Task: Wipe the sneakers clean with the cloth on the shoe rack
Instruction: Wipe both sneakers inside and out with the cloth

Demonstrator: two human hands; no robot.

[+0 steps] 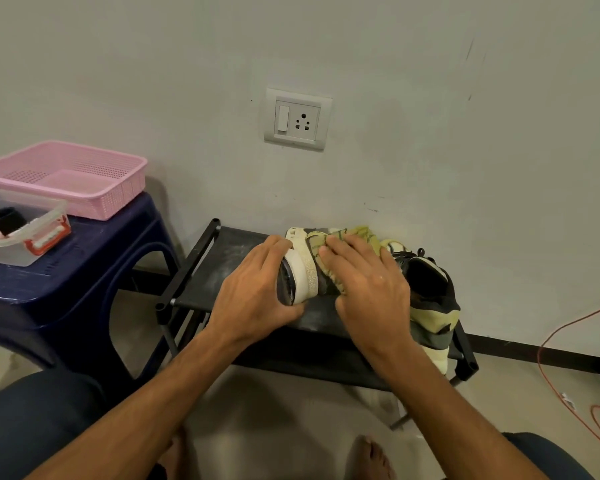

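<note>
Low in the frame, two bare feet [371,459] rest on the floor between the person's knees, and both forearms reach up toward the middle of the picture.

The left hand [257,289] grips the sole end of the tipped sneaker [303,268], fingers curled over its top edge and thumb under it. The shoe lies on its side at the centre of the frame, on the top shelf of the shoe rack [229,261]. The right hand [364,282] lies over the upper with fingers fairly straight, pressing the yellow-green cloth [355,233] flat against the shoe. Its thumb is tucked low, and I cannot tell whether it pinches the fabric.

The step in hand looks like wiping the side of this shoe. To do it well, the left hand should brace firmly so the shoe does not skid on the dusty shelf. The right hand should stroke one way, along the shoe, and refold the cloth to a fresh face once it is soiled. The speckled midsole band probably needs harder rubbing than the fabric does.

The second sneaker [430,292] stands just right of the right hand at the shelf's end, close enough to be nudged off by a wide stroke.

Further back on the left, a dark blue stool [101,244] carries a clear tub [45,216] and a pink basket [125,188]. A wall socket [297,120] sits above the rack, and an orange cable [548,368] trails down the right edge.
</note>
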